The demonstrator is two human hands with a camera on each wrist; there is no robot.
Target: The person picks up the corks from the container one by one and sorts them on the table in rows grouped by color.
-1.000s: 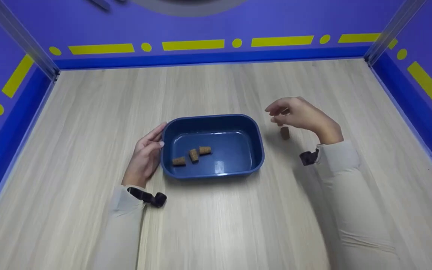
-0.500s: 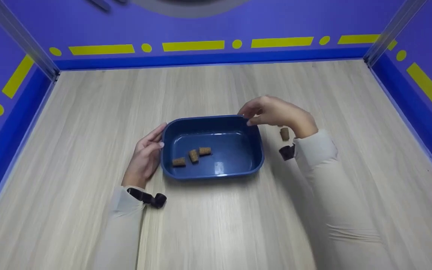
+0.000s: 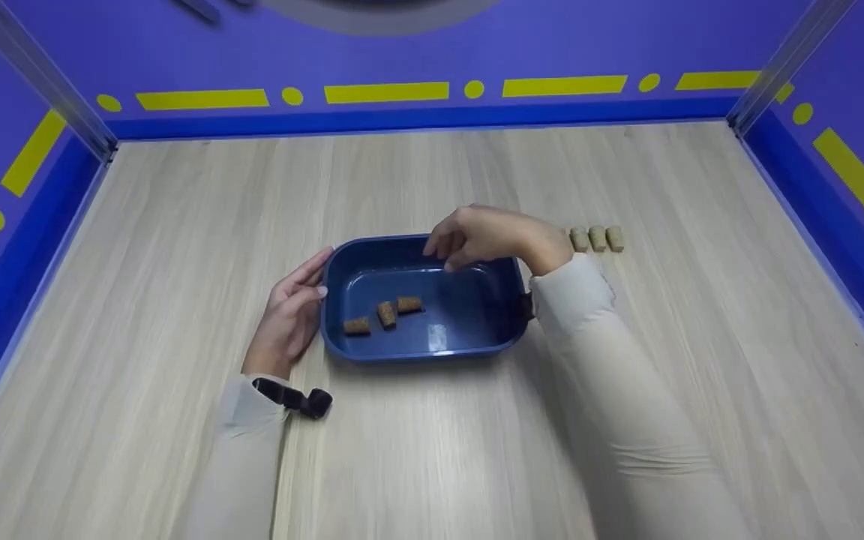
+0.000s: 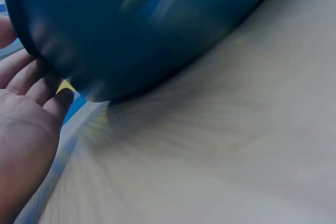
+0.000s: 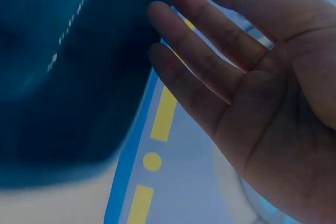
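Observation:
My left hand (image 3: 288, 319) rests along the left outer wall of a dark blue rectangular bin (image 3: 428, 355), thumb and fingers touching it. In the left wrist view its fingers (image 4: 37, 82) lie fairly straight beside the blurred bin. Inside the bin, toward the left, lie three brown corks (image 3: 386, 315), apart from one another. My right hand (image 3: 488, 236) hovers over the bin's back right part, thumb and index finger apart, no object visible between them. The right wrist view shows loosely extended fingers (image 5: 199, 45); its thumb and index tips are cut off.
Right of the bin several lighter corks (image 3: 598, 238) stand in a row on the wooden table (image 3: 417, 450); my right wrist partly covers that area. Blue-purple walls with yellow marks (image 3: 387, 92) enclose the table at the back and sides.
My right hand has moved left from beside the corks, across the bin's right rim, to over the bin. The row of corks has come into view. My left hand has stayed put.

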